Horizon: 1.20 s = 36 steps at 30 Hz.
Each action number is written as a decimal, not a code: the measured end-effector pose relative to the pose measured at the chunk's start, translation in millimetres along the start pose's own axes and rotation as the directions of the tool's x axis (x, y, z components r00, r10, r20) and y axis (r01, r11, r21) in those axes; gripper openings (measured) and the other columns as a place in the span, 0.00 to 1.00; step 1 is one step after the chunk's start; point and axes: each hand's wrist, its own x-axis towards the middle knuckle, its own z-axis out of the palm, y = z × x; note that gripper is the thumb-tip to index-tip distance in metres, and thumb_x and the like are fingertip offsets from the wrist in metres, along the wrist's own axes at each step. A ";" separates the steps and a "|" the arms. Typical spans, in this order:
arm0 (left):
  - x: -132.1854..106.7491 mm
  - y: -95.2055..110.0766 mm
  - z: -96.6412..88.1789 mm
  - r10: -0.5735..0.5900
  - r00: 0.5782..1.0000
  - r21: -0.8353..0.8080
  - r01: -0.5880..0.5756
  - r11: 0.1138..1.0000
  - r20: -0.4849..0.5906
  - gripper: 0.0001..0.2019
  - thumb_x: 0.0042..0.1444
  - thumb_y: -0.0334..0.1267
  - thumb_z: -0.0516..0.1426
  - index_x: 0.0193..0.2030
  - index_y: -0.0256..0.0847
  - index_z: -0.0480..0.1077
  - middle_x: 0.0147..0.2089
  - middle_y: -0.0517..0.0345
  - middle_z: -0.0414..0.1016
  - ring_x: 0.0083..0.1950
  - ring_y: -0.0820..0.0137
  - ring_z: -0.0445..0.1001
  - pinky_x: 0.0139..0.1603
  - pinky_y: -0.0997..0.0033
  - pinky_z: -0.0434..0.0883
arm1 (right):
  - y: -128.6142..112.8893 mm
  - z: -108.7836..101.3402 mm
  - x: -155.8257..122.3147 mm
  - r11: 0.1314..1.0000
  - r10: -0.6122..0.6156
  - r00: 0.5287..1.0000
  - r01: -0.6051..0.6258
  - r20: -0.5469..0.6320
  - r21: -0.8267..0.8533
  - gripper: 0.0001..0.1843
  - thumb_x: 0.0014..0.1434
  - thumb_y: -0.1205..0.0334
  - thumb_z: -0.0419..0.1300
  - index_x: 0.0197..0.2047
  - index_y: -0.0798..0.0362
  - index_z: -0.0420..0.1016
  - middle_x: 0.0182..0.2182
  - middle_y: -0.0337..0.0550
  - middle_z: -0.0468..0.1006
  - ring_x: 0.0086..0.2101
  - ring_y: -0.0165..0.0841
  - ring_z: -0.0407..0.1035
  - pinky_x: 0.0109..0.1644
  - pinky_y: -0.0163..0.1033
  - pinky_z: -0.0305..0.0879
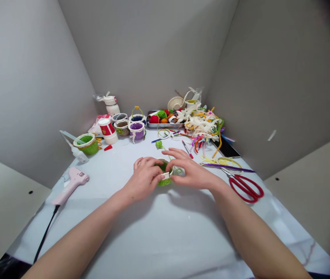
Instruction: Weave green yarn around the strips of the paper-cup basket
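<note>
At the middle of the white table both hands close round a small green yarn-wrapped cup (164,170) with a pale rim. My left hand (145,176) grips its left side, fingers curled. My right hand (188,170) holds its right side, thumb and forefinger pinching at the rim. A strand of green yarn (161,146) trails from the cup towards the back of the table. A small white piece shows between the thumbs; I cannot make out what it is.
A pink glue gun (72,182) with a black cord lies at the left. Red scissors (244,186) lie at the right. Several small yarn baskets (136,130), a green basket (87,143), a metal tray of yarn balls (162,118), pipe cleaners (204,128) and a dark phone (228,149) crowd the back.
</note>
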 end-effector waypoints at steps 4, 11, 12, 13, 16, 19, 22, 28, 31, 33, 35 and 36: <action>0.0 -3.0 -7.0 0.046 0.998 0.006 -0.046 0.999 0.046 0.11 0.62 0.39 0.50 0.39 0.46 0.73 0.58 0.58 0.69 0.59 0.62 0.61 0.63 0.50 0.52 | 4.4 -20.9 -6.3 0.997 -0.038 0.999 0.037 0.009 0.068 0.17 0.54 0.72 0.55 0.45 0.48 0.74 0.63 0.42 0.60 0.64 0.38 0.49 0.67 0.53 0.46; 0.2 1.1 -17.3 0.112 0.989 -0.008 -0.112 0.994 0.096 0.09 0.61 0.39 0.52 0.38 0.46 0.74 0.58 0.58 0.68 0.60 0.62 0.60 0.63 0.50 0.51 | 0.3 -10.2 -4.5 0.998 -0.064 0.996 0.063 0.065 0.022 0.11 0.55 0.71 0.57 0.39 0.48 0.75 0.63 0.42 0.60 0.65 0.41 0.45 0.66 0.55 0.47; 0.1 2.4 -16.8 0.113 0.989 -0.015 -0.112 0.994 0.092 0.08 0.60 0.41 0.53 0.38 0.46 0.74 0.58 0.58 0.68 0.60 0.62 0.60 0.64 0.50 0.51 | -0.2 -6.9 -3.4 0.997 -0.072 0.996 0.071 0.059 0.015 0.10 0.55 0.71 0.57 0.37 0.49 0.75 0.63 0.42 0.60 0.65 0.41 0.44 0.66 0.54 0.47; 0.1 3.6 -15.8 0.112 0.990 -0.020 -0.111 0.994 0.083 0.08 0.60 0.42 0.54 0.38 0.46 0.74 0.57 0.58 0.68 0.60 0.62 0.60 0.64 0.50 0.51 | -0.3 -4.0 -2.4 0.997 -0.080 0.995 0.080 0.055 0.007 0.08 0.54 0.71 0.58 0.36 0.50 0.75 0.63 0.42 0.60 0.65 0.41 0.44 0.66 0.54 0.47; -0.1 5.2 -11.7 0.106 0.992 -0.019 -0.105 0.994 0.063 0.08 0.59 0.42 0.55 0.37 0.46 0.74 0.56 0.58 0.69 0.59 0.62 0.61 0.64 0.51 0.51 | 0.4 0.6 -0.6 0.995 -0.097 0.993 0.099 0.071 -0.020 0.06 0.53 0.71 0.60 0.33 0.51 0.74 0.63 0.43 0.61 0.65 0.41 0.44 0.66 0.53 0.48; -0.6 4.6 -9.8 0.101 0.994 -0.010 -0.101 0.995 0.051 0.07 0.58 0.40 0.55 0.36 0.45 0.74 0.55 0.58 0.70 0.59 0.63 0.61 0.63 0.52 0.51 | 1.3 -3.8 -1.8 0.995 -0.097 0.993 0.097 0.065 0.001 0.09 0.53 0.70 0.60 0.39 0.51 0.74 0.64 0.45 0.59 0.65 0.41 0.44 0.66 0.53 0.48; -1.5 3.6 -10.8 0.084 0.996 -0.012 -0.084 0.996 0.036 0.06 0.58 0.40 0.55 0.34 0.44 0.73 0.55 0.58 0.70 0.59 0.63 0.62 0.63 0.53 0.53 | 3.3 -13.1 -5.1 0.998 -0.040 0.999 0.041 -0.024 0.048 0.17 0.53 0.70 0.59 0.47 0.49 0.70 0.64 0.47 0.58 0.64 0.40 0.48 0.65 0.52 0.48; -1.7 -0.7 -13.0 0.113 0.992 -0.054 -0.110 0.993 0.059 0.06 0.59 0.39 0.54 0.36 0.45 0.72 0.58 0.58 0.69 0.60 0.64 0.62 0.62 0.55 0.55 | 16.3 -0.5 -4.5 0.982 0.095 0.994 -0.085 -0.052 0.166 0.16 0.53 0.67 0.59 0.46 0.49 0.68 0.55 0.46 0.67 0.57 0.37 0.60 0.61 0.48 0.56; -0.8 -3.7 -12.5 0.122 0.990 -0.067 -0.117 0.991 0.076 0.07 0.59 0.39 0.54 0.38 0.46 0.73 0.58 0.57 0.68 0.61 0.63 0.61 0.63 0.56 0.56 | 23.7 16.7 -1.1 0.962 0.178 0.984 -0.169 -0.022 0.213 0.19 0.51 0.67 0.60 0.48 0.50 0.67 0.54 0.45 0.68 0.55 0.37 0.62 0.59 0.47 0.57; -0.9 -4.7 -12.0 0.119 0.990 -0.067 -0.113 0.991 0.080 0.07 0.59 0.38 0.54 0.39 0.46 0.73 0.59 0.56 0.68 0.61 0.63 0.61 0.63 0.55 0.56 | 27.1 22.9 0.2 0.952 0.230 0.973 -0.224 -0.006 0.209 0.21 0.49 0.68 0.60 0.48 0.51 0.67 0.52 0.45 0.69 0.53 0.37 0.63 0.58 0.46 0.58; -2.1 -4.4 -12.3 0.112 0.991 -0.067 -0.107 0.992 0.073 0.07 0.58 0.38 0.54 0.39 0.45 0.73 0.59 0.56 0.68 0.61 0.62 0.61 0.63 0.55 0.56 | 28.6 22.8 0.0 0.945 0.252 0.968 -0.248 0.006 0.213 0.22 0.49 0.67 0.60 0.49 0.51 0.66 0.52 0.45 0.69 0.53 0.37 0.63 0.57 0.46 0.59; -3.1 -3.9 -13.1 0.108 0.992 -0.069 -0.104 0.992 0.069 0.06 0.58 0.38 0.54 0.38 0.45 0.73 0.59 0.55 0.67 0.61 0.62 0.61 0.63 0.55 0.55 | 28.5 20.6 -0.6 0.941 0.259 0.966 -0.253 0.004 0.223 0.22 0.49 0.66 0.60 0.49 0.51 0.66 0.52 0.45 0.69 0.52 0.36 0.63 0.57 0.45 0.59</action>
